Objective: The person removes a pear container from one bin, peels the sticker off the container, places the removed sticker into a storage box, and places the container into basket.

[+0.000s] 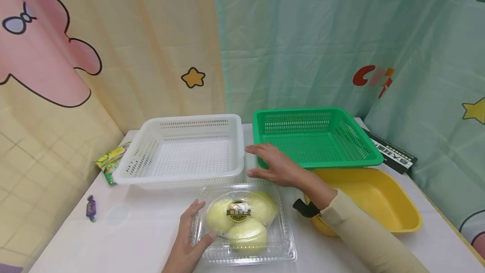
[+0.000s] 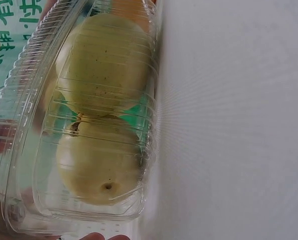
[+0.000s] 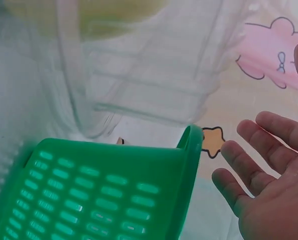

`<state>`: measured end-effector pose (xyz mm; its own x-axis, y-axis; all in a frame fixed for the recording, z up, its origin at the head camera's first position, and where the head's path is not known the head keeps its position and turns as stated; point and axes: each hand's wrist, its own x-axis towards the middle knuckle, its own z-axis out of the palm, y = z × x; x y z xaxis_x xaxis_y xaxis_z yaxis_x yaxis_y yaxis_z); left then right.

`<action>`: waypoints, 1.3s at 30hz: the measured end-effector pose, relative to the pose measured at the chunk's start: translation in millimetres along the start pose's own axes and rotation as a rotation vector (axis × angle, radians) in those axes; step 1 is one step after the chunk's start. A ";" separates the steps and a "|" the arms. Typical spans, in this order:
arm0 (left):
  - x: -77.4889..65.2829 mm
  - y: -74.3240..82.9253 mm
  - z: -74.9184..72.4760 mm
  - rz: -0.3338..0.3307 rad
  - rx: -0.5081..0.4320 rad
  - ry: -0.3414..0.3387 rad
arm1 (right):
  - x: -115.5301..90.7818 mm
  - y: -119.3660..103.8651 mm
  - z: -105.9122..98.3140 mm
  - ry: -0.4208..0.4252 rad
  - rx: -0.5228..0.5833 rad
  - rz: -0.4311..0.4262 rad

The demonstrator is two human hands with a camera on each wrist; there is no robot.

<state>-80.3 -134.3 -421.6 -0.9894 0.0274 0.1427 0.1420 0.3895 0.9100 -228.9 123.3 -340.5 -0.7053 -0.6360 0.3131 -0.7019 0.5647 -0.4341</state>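
A clear plastic clamshell box [image 1: 286,239] stands at the front of the white table, with a black and gold label on its lid. Three round, pale yellow-green fruits [image 1: 248,233] lie inside; two of these fruits [image 2: 101,160] show through the box wall in the left wrist view. My left hand [image 1: 189,235] rests against the box's left side, its thumb over the lid's edge and its fingers loosely extended. My right hand [image 1: 278,165] hovers above the gap between two baskets, holding nothing. In the right wrist view that hand [image 3: 276,175] has its fingers spread.
A white basket [image 1: 182,179] and a green basket [image 1: 318,166] stand side by side at the back. Below my right forearm sits a yellow basin [image 1: 379,205]. A green snack packet [image 1: 111,161] and purple candy [image 1: 91,208] lie left; a black box [image 1: 394,155] lies right.
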 end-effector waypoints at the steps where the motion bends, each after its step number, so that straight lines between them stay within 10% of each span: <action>1: 0.2 -0.1 0.2 -0.004 -0.005 0.001 | -1.1 -1.5 -0.1 0.008 0.008 -0.005; 39: 1.5 1.1 1.7 -0.055 -0.006 0.000 | -30.7 -39.6 17.6 0.013 0.114 -0.054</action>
<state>-81.8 -132.2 -421.1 -0.9957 0.0060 0.0923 0.0875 0.3851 0.9187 -177.7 111.3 -347.9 -0.6683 -0.6565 0.3498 -0.7239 0.4658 -0.5089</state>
